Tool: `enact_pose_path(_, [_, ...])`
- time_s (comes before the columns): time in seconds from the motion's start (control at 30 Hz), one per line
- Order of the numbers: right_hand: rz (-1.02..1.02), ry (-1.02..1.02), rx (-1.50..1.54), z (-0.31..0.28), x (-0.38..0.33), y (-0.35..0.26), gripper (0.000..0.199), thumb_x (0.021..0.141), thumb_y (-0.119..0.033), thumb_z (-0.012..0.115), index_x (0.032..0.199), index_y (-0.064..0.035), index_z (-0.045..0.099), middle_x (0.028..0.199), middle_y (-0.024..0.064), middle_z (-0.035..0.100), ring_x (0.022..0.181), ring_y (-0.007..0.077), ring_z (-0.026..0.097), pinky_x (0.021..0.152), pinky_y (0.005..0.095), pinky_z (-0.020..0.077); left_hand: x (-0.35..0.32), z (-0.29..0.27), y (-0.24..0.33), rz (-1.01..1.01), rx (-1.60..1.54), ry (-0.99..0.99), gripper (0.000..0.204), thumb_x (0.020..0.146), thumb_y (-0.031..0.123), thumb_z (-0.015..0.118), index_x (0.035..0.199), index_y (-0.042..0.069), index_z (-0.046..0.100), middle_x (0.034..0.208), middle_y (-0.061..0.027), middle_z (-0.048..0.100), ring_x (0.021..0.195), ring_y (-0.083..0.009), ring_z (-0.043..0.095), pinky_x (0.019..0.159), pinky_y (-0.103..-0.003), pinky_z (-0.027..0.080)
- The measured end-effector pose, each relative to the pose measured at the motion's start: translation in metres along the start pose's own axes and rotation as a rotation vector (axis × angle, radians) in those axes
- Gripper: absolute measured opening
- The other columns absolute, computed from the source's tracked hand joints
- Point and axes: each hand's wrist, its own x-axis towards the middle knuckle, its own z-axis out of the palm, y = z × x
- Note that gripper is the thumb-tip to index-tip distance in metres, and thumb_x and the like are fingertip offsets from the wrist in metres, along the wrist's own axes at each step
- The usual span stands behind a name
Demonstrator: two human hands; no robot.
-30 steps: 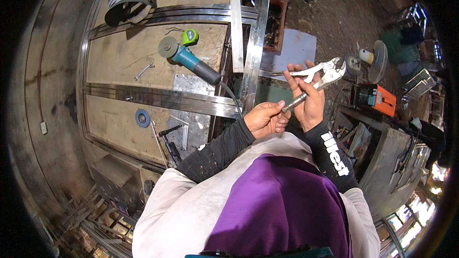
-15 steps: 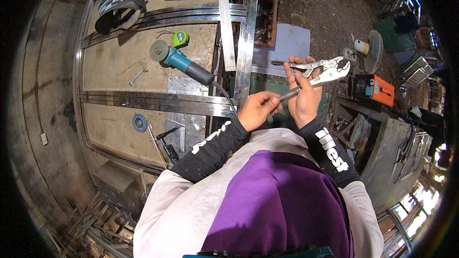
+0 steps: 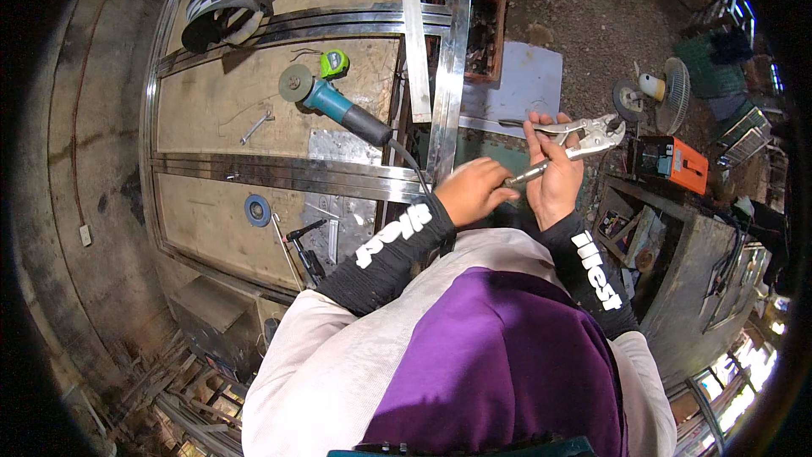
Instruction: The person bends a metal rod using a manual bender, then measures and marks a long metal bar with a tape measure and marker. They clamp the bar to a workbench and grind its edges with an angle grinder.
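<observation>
My right hand grips silver locking pliers by the handles, jaws pointing right and away from me. My left hand pinches the end of the pliers' lower handle, at the adjusting screw, with thumb and fingertips. Both hands are held in front of my chest, just right of the workbench's metal edge. Black sleeves with white lettering cover both forearms.
A teal angle grinder with its cable lies on the wooden bench, beside a green tape measure, a small wrench and a blue disc. A welding helmet sits far left. An orange box and a fan stand right.
Both hands with the pliers have stayed together; my left fingers have shifted on the handle end. The view has tilted slightly, moving the bench upward in the picture.
</observation>
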Motion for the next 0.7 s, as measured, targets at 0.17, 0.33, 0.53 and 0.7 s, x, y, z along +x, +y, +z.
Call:
enact_pose_path(0.17, [0.131,0.031,-0.307,-0.015,-0.001,-0.018,0.048,0.091,0.006,0.047,0.138,0.0041,0.037,0.118,0.0165,0.060,0.117,0.0294,0.061,0.099,0.0464,0.0545,0.020,-0.043,-0.124,-0.507,0.159,0.581,0.032,0.093,0.026,0.065,0.101,-0.005,0.068,0.096,-0.0256,0.068,0.093,-0.0450,0.064,0.085,-0.050,0.051])
enact_pose_path(0.33, [0.233,-0.202,-0.880,-0.021,-0.009,0.002,0.032,0.094,-0.014,0.064,0.123,-0.0016,0.059,0.102,0.0062,0.069,0.097,0.0157,0.064,0.087,0.0313,0.0492,0.032,-0.062,-0.238,-0.939,-0.040,0.083,0.050,0.095,0.033,0.066,0.118,-0.011,0.064,0.107,-0.0231,0.071,0.099,-0.0325,0.068,0.087,-0.041,0.052])
enact_pose_path(0.53, [0.261,-0.489,-1.112,-0.006,-0.051,0.027,0.035,0.096,-0.018,0.066,0.123,0.0006,0.056,0.101,0.0062,0.063,0.098,0.0179,0.059,0.090,0.0325,0.0473,0.033,-0.059,-0.214,-0.946,-0.731,0.383,0.027,0.096,0.017,0.066,0.109,-0.006,0.067,0.090,-0.0095,0.070,0.078,-0.0182,0.065,0.069,-0.035,0.051])
enact_pose_path(0.7, [0.211,-0.604,-1.264,0.002,-0.068,0.043,0.041,0.097,-0.024,0.063,0.124,0.0037,0.051,0.104,0.0224,0.063,0.101,0.0386,0.063,0.091,0.0448,0.0481,0.059,-0.095,-0.120,-0.774,-0.984,0.338,0.024,0.095,0.011,0.067,0.107,-0.009,0.068,0.091,-0.0085,0.072,0.077,-0.0163,0.068,0.071,-0.031,0.055])
